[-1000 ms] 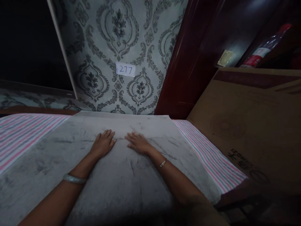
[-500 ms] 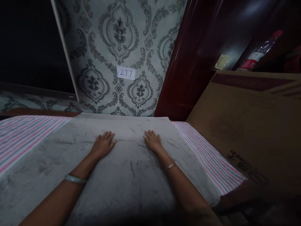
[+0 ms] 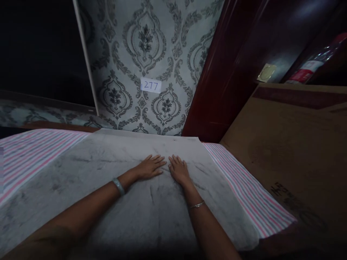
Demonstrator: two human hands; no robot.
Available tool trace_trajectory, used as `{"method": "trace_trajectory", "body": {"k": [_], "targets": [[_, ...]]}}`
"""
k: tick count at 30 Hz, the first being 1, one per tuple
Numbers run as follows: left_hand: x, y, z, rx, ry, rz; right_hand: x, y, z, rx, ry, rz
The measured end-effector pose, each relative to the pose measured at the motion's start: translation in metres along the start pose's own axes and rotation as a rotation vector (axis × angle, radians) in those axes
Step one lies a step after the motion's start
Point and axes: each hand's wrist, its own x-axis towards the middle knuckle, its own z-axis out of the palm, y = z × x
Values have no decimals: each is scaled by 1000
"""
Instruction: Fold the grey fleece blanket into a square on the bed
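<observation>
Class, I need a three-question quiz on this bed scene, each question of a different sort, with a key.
1. True or false: both hands lie flat on the grey cloth.
2. Which number is on the wall label? A 277, B 722, C 117
3. What does the left hand wear at its wrist?

Key
1. True: the left hand and right hand are palm down, fingers spread.
2. A
3. A pale bangle.

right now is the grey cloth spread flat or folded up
Spread flat: the grey cloth covers the striped sheet, both hands pressed on it.
</observation>
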Motion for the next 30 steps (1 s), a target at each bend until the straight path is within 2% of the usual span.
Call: {"method": "trace_trajectory", "body": {"k": [3,6,9,14,18,21,23,24,25,27,28,30], "targets": [[14,-27,-7,61,26,-182,-1,0,0,-7,1,-1],[6,-63,-20,86,63,-394,-1,0,-1,-5,-6,5],[-25,-97,-34,99,106,-587,-1,0,-1,-14,-20,13],[-101,-137,-50,122,130,-850,-1,1,0,-26,-21,3],[-149,-152,-64,107,155,-1051,-2,0,0,-31,-23,9],[-157,-137,-75,68,161,-1159,-2,-1,1,-32,-30,20],[-149,-109,-73,72,143,-1096,-2,-1,1,-32,-34,23],[-144,-91,-68,89,151,-970,-2,-1,2,-37,-35,24],[-137,-72,-60,99,146,-762,-2,-1,3,-44,-37,24],[-126,-37,-39,50,42,-342,-1,0,5,-66,-37,24],[-122,-24,-29,34,20,-204,-1,0,6,-78,-36,25],[-120,-14,-15,19,31,-136,-1,1,8,-99,-32,27]]}}
